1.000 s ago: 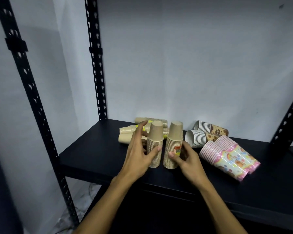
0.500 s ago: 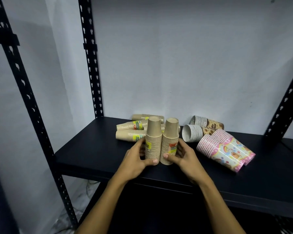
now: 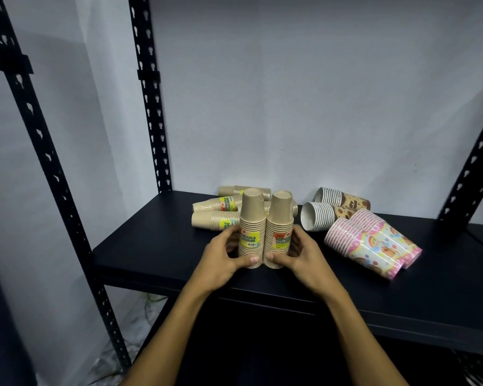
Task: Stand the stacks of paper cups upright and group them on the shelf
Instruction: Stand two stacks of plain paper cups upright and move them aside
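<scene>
paper cup stacks, two of them, stand upright side by side near the front edge of the black shelf (image 3: 151, 246), touching each other down their sides. both are plain kraft brown, cups nested mouth down so the flat bottoms face up, w/ ribbed rims showing in tight rings along the lower half. left upright stack (image 3: 252, 228) has a yellow-green label w/ dark lettering; right upright stack (image 3: 280, 228) has a yellow label w/ an orange patch on top. my left hand (image 3: 223, 260) grips the left one, thumb across the front near the base, other fingers curled round its far side. my right hand (image 3: 301, 256) grips the right one the same way, thumb at the base, fingers wrapped behind. just behind them more brown stacks (image 3: 216, 211) lie on their sides, labels showing. to the right, two white-rimmed stacks w/ a brown print (image 3: 335, 207) lie tipped over, mouths toward me, & nearer the front two pink stacks w/ a rainbow cartoon print (image 3: 371, 243) lie on their sides too, touching each other.
</scene>
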Motion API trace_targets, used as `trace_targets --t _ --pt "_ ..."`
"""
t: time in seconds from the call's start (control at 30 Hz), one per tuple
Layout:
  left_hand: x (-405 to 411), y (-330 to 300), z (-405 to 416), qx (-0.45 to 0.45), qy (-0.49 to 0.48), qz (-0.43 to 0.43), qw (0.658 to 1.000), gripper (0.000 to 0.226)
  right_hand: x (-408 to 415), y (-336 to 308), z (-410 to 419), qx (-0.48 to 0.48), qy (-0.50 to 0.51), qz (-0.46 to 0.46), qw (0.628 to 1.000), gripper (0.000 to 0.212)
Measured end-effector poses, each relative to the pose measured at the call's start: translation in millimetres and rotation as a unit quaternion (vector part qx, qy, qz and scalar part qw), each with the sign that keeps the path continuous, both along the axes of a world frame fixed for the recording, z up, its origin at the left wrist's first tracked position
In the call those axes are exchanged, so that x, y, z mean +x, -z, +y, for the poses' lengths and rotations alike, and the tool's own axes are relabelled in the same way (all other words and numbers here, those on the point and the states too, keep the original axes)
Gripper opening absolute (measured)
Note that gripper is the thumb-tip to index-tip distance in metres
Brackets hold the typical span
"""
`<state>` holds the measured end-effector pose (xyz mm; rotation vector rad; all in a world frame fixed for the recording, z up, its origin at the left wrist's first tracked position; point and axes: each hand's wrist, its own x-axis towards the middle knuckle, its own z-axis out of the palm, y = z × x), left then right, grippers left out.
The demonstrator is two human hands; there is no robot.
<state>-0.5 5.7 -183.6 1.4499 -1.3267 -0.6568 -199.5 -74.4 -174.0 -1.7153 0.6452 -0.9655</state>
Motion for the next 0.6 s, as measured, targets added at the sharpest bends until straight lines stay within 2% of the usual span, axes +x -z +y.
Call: trace_targets --t 0.13,0.27,0.47,0.6 --pt "-2.9 1.0 -0.3 -0.015 -0.026 -0.013 0.999 0.098 1.8 0.8 -1.3 -0.014 0.007 0.018 1.0 0.061" --pt "-4.7 0.0 0.7 -0.014 -0.039 -0.01 0.999 0.096 -2.3 -1.1 -5.4 0.044 -0.033 -0.004 0.998 0.062" --pt "-5.7 1.0 -0.5 -0.013 -0.054 -0.021 0.998 0.088 -1.8 2.2 -3.7 0.009 -0.009 0.008 1.0 0.054" --pt "-8.9 -0.5 1.0 -0.017 -0.064 -0.031 0.997 0.083 1.1 5.4 -4.7 -0.015 0.009 0.021 1.0 0.057"
